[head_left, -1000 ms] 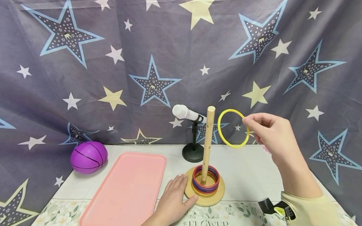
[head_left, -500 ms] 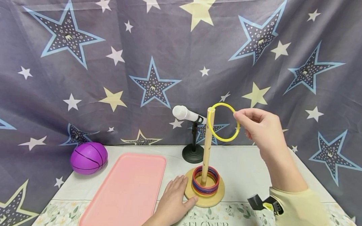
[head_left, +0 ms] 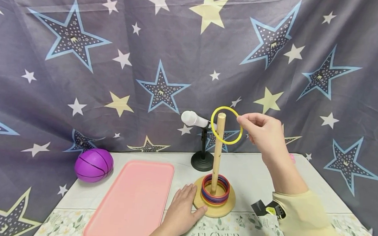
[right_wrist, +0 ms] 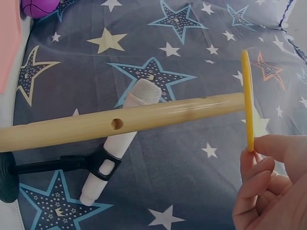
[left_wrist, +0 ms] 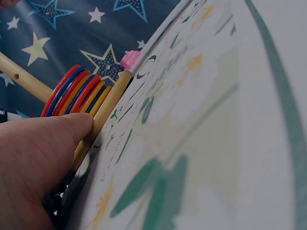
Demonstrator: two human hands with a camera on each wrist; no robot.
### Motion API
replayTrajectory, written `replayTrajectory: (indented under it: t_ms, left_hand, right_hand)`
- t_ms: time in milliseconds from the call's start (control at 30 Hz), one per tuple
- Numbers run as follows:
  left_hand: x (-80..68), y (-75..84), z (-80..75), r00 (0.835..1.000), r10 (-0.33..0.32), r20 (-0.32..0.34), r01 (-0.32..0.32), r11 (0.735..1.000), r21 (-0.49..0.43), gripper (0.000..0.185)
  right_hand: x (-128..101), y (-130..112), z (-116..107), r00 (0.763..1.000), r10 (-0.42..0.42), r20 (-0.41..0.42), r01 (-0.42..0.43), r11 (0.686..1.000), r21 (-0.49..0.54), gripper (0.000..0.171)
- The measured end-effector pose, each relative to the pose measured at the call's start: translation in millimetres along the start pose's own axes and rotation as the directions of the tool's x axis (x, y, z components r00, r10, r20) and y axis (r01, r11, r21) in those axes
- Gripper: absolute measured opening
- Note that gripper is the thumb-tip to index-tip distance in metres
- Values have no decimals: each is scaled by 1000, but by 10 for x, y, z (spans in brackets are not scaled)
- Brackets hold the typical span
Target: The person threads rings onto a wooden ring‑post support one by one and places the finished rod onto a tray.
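Above the wooden peg (head_left: 219,147), my right hand (head_left: 264,133) pinches the yellow ring (head_left: 226,125) between thumb and fingertips — the ring sits around the peg's tip. My left hand (head_left: 180,211) lies flat and relaxed on the table, thumb touching the round wooden base (head_left: 215,210) — stacked rings (head_left: 215,190) rest there.

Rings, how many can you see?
At least 7: the yellow ring pinched by the right hand at the peg's top, about six stacked rings on the base; some may be hidden.
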State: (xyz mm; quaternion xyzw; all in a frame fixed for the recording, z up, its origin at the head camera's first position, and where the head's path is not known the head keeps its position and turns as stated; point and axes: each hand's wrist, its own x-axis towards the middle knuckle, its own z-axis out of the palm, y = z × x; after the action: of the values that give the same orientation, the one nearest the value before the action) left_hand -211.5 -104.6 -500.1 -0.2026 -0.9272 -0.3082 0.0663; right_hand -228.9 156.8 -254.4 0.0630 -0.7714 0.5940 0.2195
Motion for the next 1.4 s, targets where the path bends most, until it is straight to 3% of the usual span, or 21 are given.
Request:
replayTrajectory:
  t_ms: [1400]
  left_hand:
    - [-1,20,-9,999,-21,24,21,1000,13,86]
  right_hand:
    - [5,437,227,985,147,87,-142,988,-62,35]
